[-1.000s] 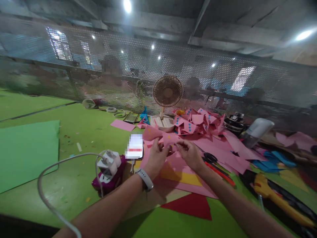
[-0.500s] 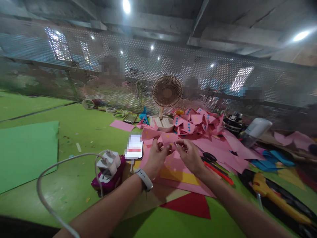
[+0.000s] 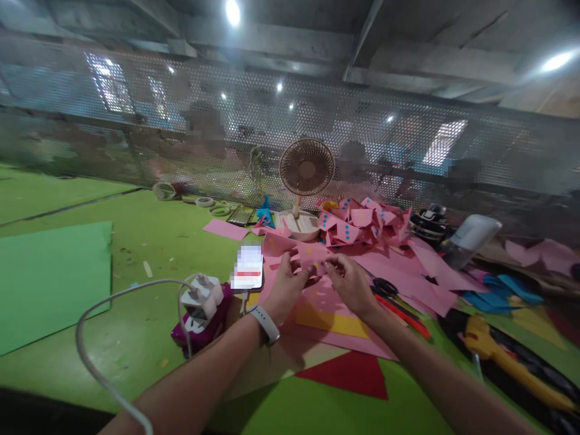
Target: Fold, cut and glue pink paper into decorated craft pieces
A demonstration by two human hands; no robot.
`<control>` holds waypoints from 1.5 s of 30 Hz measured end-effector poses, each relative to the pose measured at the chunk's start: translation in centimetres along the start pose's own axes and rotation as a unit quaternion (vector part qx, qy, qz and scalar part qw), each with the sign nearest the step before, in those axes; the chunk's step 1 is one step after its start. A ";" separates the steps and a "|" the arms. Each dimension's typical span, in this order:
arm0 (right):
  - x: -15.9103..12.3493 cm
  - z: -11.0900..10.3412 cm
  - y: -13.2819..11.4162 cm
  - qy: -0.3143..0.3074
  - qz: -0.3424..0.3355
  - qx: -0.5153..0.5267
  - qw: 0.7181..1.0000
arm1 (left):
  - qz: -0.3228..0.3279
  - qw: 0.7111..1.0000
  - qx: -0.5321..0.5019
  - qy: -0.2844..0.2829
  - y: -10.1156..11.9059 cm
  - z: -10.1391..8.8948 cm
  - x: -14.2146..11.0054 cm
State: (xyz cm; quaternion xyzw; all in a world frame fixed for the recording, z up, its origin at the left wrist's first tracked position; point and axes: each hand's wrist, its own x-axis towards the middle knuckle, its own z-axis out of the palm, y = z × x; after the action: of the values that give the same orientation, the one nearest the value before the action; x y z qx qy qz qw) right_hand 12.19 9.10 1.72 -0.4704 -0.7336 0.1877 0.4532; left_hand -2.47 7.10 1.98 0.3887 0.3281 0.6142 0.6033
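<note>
My left hand (image 3: 287, 290), with a pale watch band on its wrist, pinches a folded piece of pink paper (image 3: 310, 250) that carries small yellow marks. Close on its right, my right hand (image 3: 350, 285) has thumb and forefinger drawn together at the paper's edge. Whatever sits between those right fingertips is too small to make out. Beneath both hands lie pink sheets and a yellow strip (image 3: 333, 322). A red paper triangle (image 3: 351, 374) rests nearer to me. Behind the hands is a heap of folded pink paper pieces (image 3: 362, 220), some with blue diamonds.
A small fan (image 3: 307, 168) stands behind the papers. To the left are a lit phone (image 3: 248, 267), a power strip with white plugs (image 3: 202, 296) and a looping cable. Black scissors (image 3: 384, 286), a red-handled tool (image 3: 403, 317) and a yellow glue gun (image 3: 512, 362) lie right.
The whole view has shifted slightly. My hands stay together at the pink paper, with only small finger movement.
</note>
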 end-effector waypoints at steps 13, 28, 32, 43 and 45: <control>0.0 -0.2 -0.5 0.000 0.015 0.026 1.000 | 0.004 1.000 -0.006 -0.012 -0.1 -0.3 0.4; 0.1 -0.3 -0.3 0.008 -0.005 -0.019 1.000 | -0.045 0.998 0.030 -0.017 0.0 -0.6 0.5; 0.1 -0.4 -0.3 0.060 -0.036 -0.061 0.996 | -0.047 0.998 0.041 -0.013 0.0 -0.7 0.6; 0.7 0.1 0.1 0.036 0.071 0.215 0.973 | -0.077 0.996 0.031 -0.027 -0.2 -1.0 0.7; 0.6 0.3 0.1 0.056 0.071 0.227 0.970 | -0.082 0.996 0.014 -0.022 -0.2 -1.0 0.6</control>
State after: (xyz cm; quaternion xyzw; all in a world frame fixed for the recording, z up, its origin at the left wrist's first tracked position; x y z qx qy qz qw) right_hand 11.89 9.69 1.73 -0.4154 -0.6099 0.3543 0.5744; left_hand -3.24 7.81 1.33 0.3826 0.3538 0.5492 0.6533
